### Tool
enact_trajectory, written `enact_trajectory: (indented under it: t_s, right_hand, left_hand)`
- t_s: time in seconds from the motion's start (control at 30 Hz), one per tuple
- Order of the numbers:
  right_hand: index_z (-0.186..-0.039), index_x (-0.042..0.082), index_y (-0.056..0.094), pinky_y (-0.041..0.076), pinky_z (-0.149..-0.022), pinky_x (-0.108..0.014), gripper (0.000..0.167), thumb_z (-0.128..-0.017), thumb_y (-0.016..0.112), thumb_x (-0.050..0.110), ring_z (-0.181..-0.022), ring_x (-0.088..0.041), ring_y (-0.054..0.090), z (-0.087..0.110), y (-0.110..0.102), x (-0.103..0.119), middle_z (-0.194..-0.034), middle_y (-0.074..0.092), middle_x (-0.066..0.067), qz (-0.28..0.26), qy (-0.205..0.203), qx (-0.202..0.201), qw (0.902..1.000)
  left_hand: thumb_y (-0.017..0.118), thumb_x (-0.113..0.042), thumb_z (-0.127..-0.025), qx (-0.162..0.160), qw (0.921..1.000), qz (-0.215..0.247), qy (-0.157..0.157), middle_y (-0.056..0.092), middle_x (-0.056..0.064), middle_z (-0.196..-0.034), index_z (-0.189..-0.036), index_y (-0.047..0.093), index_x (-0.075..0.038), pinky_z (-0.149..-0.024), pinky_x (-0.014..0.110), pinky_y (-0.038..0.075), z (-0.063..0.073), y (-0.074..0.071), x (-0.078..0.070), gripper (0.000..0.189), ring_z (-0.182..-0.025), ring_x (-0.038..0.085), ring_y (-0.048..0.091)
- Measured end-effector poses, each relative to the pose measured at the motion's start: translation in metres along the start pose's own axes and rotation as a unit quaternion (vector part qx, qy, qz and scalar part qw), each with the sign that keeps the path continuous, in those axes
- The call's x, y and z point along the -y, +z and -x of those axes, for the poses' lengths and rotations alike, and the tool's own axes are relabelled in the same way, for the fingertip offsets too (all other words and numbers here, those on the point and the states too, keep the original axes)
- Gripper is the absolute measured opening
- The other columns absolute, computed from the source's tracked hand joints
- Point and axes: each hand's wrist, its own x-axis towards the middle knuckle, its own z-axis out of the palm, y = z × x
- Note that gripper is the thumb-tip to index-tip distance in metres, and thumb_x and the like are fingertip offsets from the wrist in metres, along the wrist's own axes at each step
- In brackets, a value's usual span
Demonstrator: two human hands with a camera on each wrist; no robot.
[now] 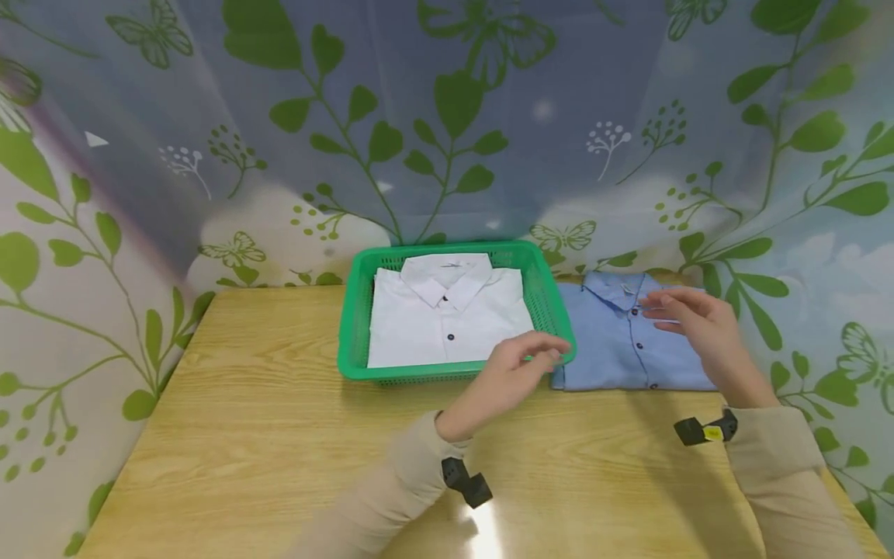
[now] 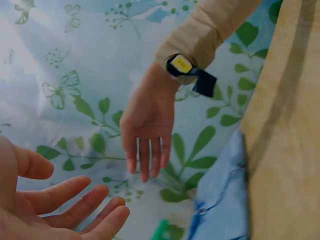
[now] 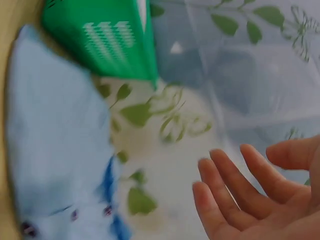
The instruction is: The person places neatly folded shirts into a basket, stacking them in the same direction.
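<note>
A folded blue shirt (image 1: 604, 349) with dark buttons lies on the table, to the right of a green plastic basket (image 1: 349, 326). Inside the basket is a folded white shirt (image 1: 412, 334), collar toward the back wall. My left hand (image 1: 513, 373) is over the basket's front right corner, fingers loosely extended and holding nothing. Above the blue shirt's right side hovers my right hand (image 1: 705, 330), its fingers apart and nothing in them. In the right wrist view the right hand (image 3: 255, 195) appears clear of the blue shirt (image 3: 60, 135).
The wooden table (image 1: 258, 404) stretches left and in front of the basket. A leaf-patterned curtain (image 1: 391, 155) hangs behind it and along both sides. A wrist camera (image 1: 466, 481) is strapped to the left sleeve, and another wrist camera (image 1: 705, 428) to the right.
</note>
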Motion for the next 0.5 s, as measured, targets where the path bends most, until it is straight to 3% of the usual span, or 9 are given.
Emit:
enact_trajectory:
  t_s: [0.13,0.27,0.3,0.4,0.5]
  right_hand:
    - [-0.115,0.002,0.066,0.052,-0.078,-0.014,0.023,-0.103,0.056,0.019,-0.093,-0.003,0.068,0.009,-0.018,-0.022,-0.102,0.072,0.009,-0.036,0.027,-0.042,0.9981]
    - [-0.109,0.006,0.067,0.048,-0.076,-0.009,0.018,-0.103,0.054,0.016,-0.090,0.001,0.065,0.021,-0.034,-0.046,-0.096,0.070,0.013,-0.055,0.065,-0.131,0.9878]
    - [-0.108,0.009,0.069,0.047,-0.076,-0.009,0.017,-0.102,0.054,0.016,-0.091,0.002,0.062,0.024,-0.037,-0.052,-0.096,0.069,0.014,-0.058,0.081,-0.161,0.9819]
    - [-0.114,0.014,0.068,0.041,-0.088,-0.010,0.019,-0.101,0.053,0.016,-0.114,-0.007,0.054,0.031,-0.042,-0.069,-0.104,0.061,0.016,-0.050,0.136,-0.250,0.9574]
    - [-0.134,0.014,0.059,0.031,-0.103,-0.016,0.034,-0.101,0.050,0.020,-0.134,-0.014,0.036,0.035,-0.045,-0.085,-0.121,0.052,0.009,-0.017,0.202,-0.307,0.9298]
  left_hand:
    - [0.048,-0.013,-0.103,0.004,0.9998,0.009,-0.015,0.066,0.009,-0.122,-0.122,0.067,-0.002,-0.088,0.021,0.048,0.004,0.030,0.022,0.029,-0.105,0.008,0.060]
    - [0.048,-0.014,-0.103,0.002,0.9992,0.003,-0.039,0.057,0.009,-0.134,-0.128,0.063,-0.002,-0.098,0.025,0.044,0.008,0.057,0.045,0.032,-0.120,0.013,0.053]
    - [0.049,-0.015,-0.102,0.000,0.9987,0.003,-0.050,0.053,0.011,-0.138,-0.131,0.061,-0.002,-0.102,0.029,0.042,0.009,0.064,0.050,0.034,-0.127,0.016,0.049]
    - [0.050,-0.019,-0.101,-0.016,0.9960,-0.007,-0.088,0.038,0.013,-0.151,-0.140,0.054,-0.006,-0.112,0.046,0.031,0.012,0.080,0.065,0.041,-0.141,0.026,0.033]
    - [0.052,-0.024,-0.100,-0.028,0.9924,-0.004,-0.120,0.027,0.013,-0.158,-0.144,0.050,-0.012,-0.113,0.060,0.023,0.014,0.090,0.076,0.046,-0.146,0.034,0.022]
